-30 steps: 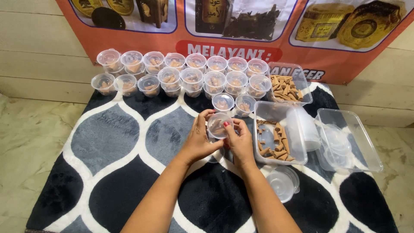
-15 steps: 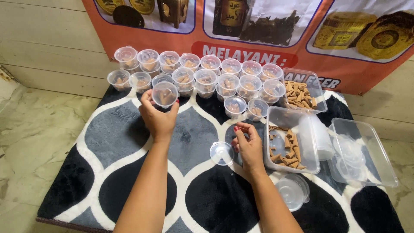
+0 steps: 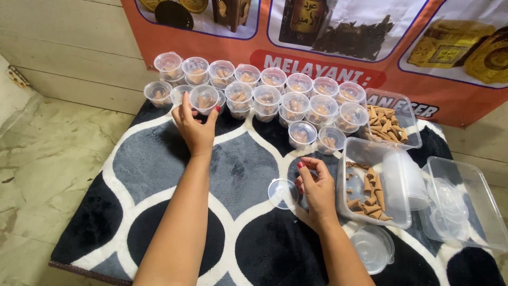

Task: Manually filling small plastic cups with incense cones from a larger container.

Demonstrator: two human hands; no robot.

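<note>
While the round clear lids [image 3: 372, 249] lie stacked nearest the viewer at about five o'clock on the black, grey and white patterned rug [image 3: 159, 175], the right hand [image 3: 316, 188] rests just beyond them, near the middle. Its grip is loosely curled and closed on nothing, the fingertips beside a single clear lid [image 3: 283, 193] that lies flat on the rug at its nine o'clock; whether they touch the rim, I cannot tell. At the hand's three o'clock stands a rectangular clear tub [image 3: 373, 182] holding brown cones and a stack of empty cups, and further toward three o'clock a second clear tub [image 3: 465, 206] holds more lids. Further out, at eleven o'clock, the left hand [image 3: 194, 127] reaches to the rows of small cups; its grip is closed on a small clear cup [image 3: 203, 98] with brown cones inside, thumb and fingers either side of it, at the near left end of the group. The filled cups [image 3: 296, 100] stand packed in rows at twelve o'clock, and another tub of cones [image 3: 391, 119] sits at one o'clock. Behind everything hangs an orange printed banner [image 3: 338, 58].
</note>
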